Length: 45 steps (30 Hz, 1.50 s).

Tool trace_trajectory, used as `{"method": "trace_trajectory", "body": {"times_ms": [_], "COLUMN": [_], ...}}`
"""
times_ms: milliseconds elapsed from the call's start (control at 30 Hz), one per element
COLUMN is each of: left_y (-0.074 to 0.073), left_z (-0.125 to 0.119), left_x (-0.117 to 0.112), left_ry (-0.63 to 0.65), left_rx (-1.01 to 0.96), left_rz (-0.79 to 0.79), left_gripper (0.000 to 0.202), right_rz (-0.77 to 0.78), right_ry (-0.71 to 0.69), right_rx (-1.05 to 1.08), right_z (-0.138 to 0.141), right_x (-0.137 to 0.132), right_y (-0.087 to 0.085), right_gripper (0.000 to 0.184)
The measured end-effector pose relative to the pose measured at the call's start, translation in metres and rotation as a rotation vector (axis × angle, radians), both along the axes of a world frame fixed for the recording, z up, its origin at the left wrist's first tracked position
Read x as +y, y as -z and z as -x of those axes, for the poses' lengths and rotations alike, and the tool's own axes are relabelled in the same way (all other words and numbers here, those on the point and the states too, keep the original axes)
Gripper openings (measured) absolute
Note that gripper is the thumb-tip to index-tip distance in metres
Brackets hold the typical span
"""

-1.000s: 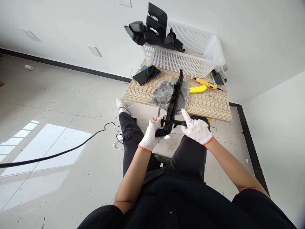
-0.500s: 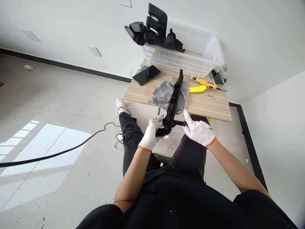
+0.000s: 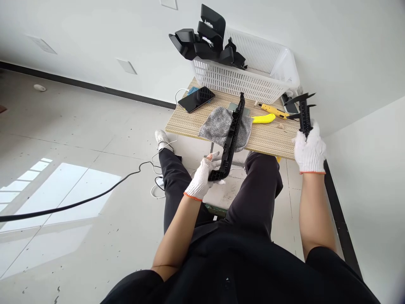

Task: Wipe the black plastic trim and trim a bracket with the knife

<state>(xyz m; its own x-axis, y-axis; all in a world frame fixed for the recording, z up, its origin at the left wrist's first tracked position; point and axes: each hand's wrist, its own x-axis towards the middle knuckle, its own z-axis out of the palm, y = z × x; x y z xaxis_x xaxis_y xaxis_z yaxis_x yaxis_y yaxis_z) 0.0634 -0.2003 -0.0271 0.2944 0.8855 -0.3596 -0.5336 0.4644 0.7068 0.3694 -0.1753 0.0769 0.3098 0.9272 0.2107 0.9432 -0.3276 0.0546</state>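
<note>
My left hand (image 3: pixel 204 172), in a white knit glove, grips the lower curved end of a long black plastic trim piece (image 3: pixel 232 141). The piece's upper part lies across a grey cloth (image 3: pixel 216 127) on the small table. Off to the right, my gloved right hand (image 3: pixel 310 148) holds a black caliper (image 3: pixel 304 116), its jaws pointing up beyond the table's right side. Some fingers of the right hand are hidden behind the caliper and glove. A yellow handle (image 3: pixel 264 118) sticks out from the cloth's right side.
A white plastic basket (image 3: pixel 240 80) stands at the table's back, with several black plastic parts (image 3: pixel 210 46) at its left. A phone (image 3: pixel 196 99), a yellow pen-shaped tool (image 3: pixel 274 111) and another phone (image 3: pixel 289 104) lie on the wood-grain table (image 3: pixel 183 123). A black cable (image 3: pixel 104 193) crosses the floor.
My right hand has moved away from the black trim piece, out to the right and up, carrying the caliper that was against the piece. My left hand keeps its hold.
</note>
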Motion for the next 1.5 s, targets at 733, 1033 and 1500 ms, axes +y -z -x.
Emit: {"method": "trace_trajectory", "body": {"times_ms": [733, 1033, 1500], "left_y": [-0.007, -0.001, 0.022], "left_z": [0.005, -0.012, -0.007], "left_x": [-0.006, -0.01, 0.017], "left_ry": [-0.328, -0.682, -0.894], "left_rx": [0.074, 0.238, -0.06], "left_rz": [-0.062, -0.101, -0.274], "left_gripper": [0.073, 0.039, 0.068], "right_rz": [0.243, 0.037, 0.216], "right_ry": [-0.551, -0.29, -0.05], "right_rx": [-0.251, -0.155, 1.69], "right_z": [0.013, 0.005, 0.104], "right_x": [0.162, 0.107, -0.048], "right_y": [0.039, -0.042, 0.117], "right_gripper": [0.041, 0.044, 0.037]}}
